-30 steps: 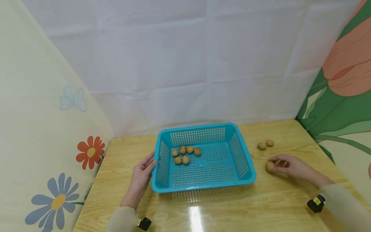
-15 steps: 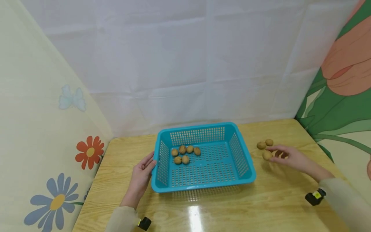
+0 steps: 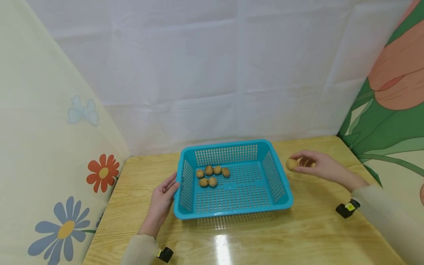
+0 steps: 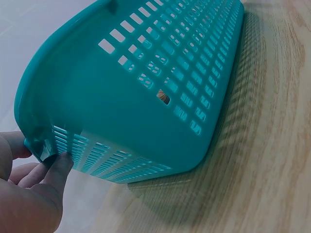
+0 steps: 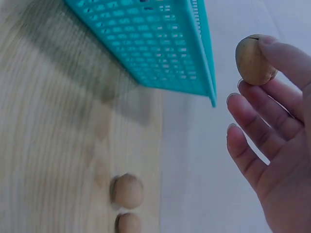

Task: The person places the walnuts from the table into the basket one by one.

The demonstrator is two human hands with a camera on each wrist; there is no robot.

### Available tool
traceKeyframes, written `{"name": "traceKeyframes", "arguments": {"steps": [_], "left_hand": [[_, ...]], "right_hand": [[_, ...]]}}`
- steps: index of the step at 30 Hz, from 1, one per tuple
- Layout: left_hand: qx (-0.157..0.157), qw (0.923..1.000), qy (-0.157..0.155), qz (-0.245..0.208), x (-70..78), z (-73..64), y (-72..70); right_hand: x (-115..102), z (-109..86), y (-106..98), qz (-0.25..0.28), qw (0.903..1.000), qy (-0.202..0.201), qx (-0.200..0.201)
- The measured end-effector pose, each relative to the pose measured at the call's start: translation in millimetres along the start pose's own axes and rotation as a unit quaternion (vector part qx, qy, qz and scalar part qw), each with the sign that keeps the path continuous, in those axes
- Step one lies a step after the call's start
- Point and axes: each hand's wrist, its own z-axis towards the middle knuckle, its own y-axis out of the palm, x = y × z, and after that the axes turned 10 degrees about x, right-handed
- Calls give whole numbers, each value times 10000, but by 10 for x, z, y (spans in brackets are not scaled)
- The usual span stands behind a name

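A blue plastic basket point(image 3: 232, 213) with slotted walls stands on the table, several walnuts point(image 3: 212, 182) lying toward its left side. My left hand point(image 3: 159, 204) grips the rim at the basket's left end; in the left wrist view, thumb and fingers point(image 4: 59, 170) close round its lip. Between thumb and fingertips my right hand point(image 3: 319, 167) pinches a walnut point(image 3: 292, 164), held above the table just outside the basket's right end. The right wrist view shows this pinched walnut point(image 5: 253, 62) with the other fingers spread. Two more walnuts point(image 5: 129, 191) lie on the table, mostly hidden behind that hand in the head view.
The wooden table point(image 3: 251, 243) ends at a white cloth backdrop point(image 3: 198, 92) just behind the basket. Flower-printed sheets flank it, one on the left point(image 3: 39, 154) and one on the right point(image 3: 394, 129). A black camera point(image 3: 347, 208) sits on the right wrist.
My right hand has lifted a walnut off the table and carried it left and away from me, close to the basket's right rim. The left hand and basket have stayed in place.
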Motion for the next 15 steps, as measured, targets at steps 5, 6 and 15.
{"name": "traceKeyframes", "arguments": {"steps": [5,6,15], "left_hand": [[3,10000,10,1,3,3,5],[5,10000,9,6,2,5,6],[0,10000,-6,7,-6,12,-2]], "right_hand": [[-137,220,132,184,9993,-234,-217],[-160,264,164,221,9988,-343,-263],[-425,599,446,242,9949,-642,-737]]}}
